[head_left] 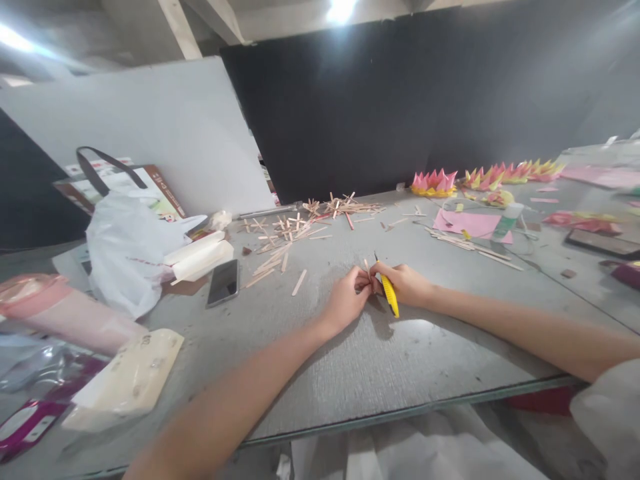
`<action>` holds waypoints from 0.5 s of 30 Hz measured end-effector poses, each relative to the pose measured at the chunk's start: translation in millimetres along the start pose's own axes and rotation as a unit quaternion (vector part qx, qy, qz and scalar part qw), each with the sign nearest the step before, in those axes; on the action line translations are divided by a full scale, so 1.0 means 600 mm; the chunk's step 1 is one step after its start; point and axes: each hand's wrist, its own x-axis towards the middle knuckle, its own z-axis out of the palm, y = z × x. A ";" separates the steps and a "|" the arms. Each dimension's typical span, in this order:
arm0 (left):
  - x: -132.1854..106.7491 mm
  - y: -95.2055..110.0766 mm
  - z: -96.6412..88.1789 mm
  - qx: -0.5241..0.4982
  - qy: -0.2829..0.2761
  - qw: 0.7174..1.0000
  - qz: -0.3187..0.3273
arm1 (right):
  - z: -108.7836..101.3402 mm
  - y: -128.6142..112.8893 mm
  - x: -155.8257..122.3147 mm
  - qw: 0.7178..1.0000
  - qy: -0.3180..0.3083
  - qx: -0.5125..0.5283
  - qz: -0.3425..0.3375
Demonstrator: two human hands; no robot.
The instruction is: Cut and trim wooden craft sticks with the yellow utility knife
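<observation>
Over the middle of the grey table (300,360), my two hands meet fingertip to fingertip. My left hand (350,298) is closed in a pinch on a thin wooden craft stick (367,268), whose tip pokes up between the hands. Closed round a yellow utility knife (389,293), my right hand (404,283) has its fingers against the same stick. The knife's dark tip points up and away, its yellow handle slants down toward me. Where the blade meets the stick cannot be made out. One loose craft stick (299,283) lies left of my hands.
Beyond my hands is a pile of craft sticks (285,230). A phone (223,283), a white plastic bag (125,240) and a pink tumbler (70,310) stand or lie left. Pink and yellow paper lotus flowers (434,183) line the back right, near pink paper (470,223).
</observation>
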 end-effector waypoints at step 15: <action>0.001 -0.008 -0.003 -0.011 -0.009 1.000 0.007 | 0.004 -0.011 0.002 0.999 -0.022 -0.036 -0.015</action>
